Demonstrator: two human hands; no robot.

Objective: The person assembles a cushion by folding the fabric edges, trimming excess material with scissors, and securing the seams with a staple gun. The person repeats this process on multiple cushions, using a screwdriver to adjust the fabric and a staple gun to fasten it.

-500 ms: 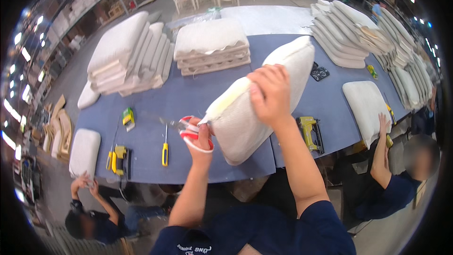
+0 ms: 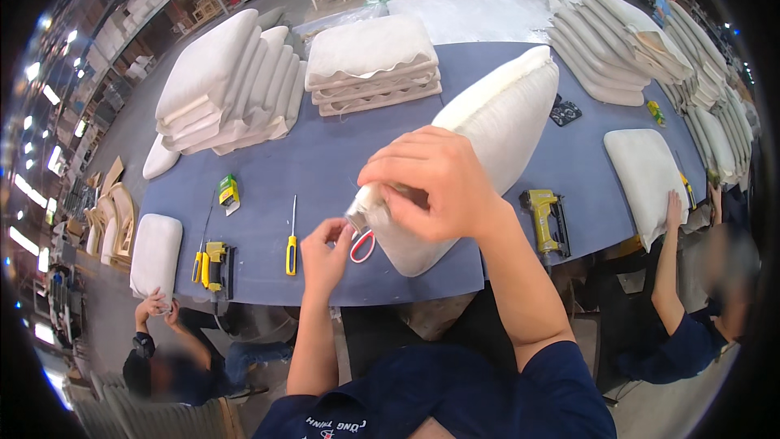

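A long white cushion (image 2: 496,126) lies slantwise on the blue table (image 2: 341,162), its near end raised toward me. My right hand (image 2: 435,183) is clenched around that near corner. Just below it, my left hand (image 2: 325,254) grips red-handled scissors (image 2: 362,247), whose loops show beside the fingers at the cushion's corner. The scissor blades are hidden behind my right hand and the fabric.
A yellow staple gun (image 2: 543,213) lies right of the cushion. A yellow-handled screwdriver (image 2: 291,245), a second staple gun (image 2: 213,264) and a small green box (image 2: 228,191) lie to the left. Stacks of white cushions (image 2: 227,85) fill the far table. Other people work at both sides.
My right hand has slid down from the middle of the cushion to its near corner. My left hand with the scissors has come in closer under it.
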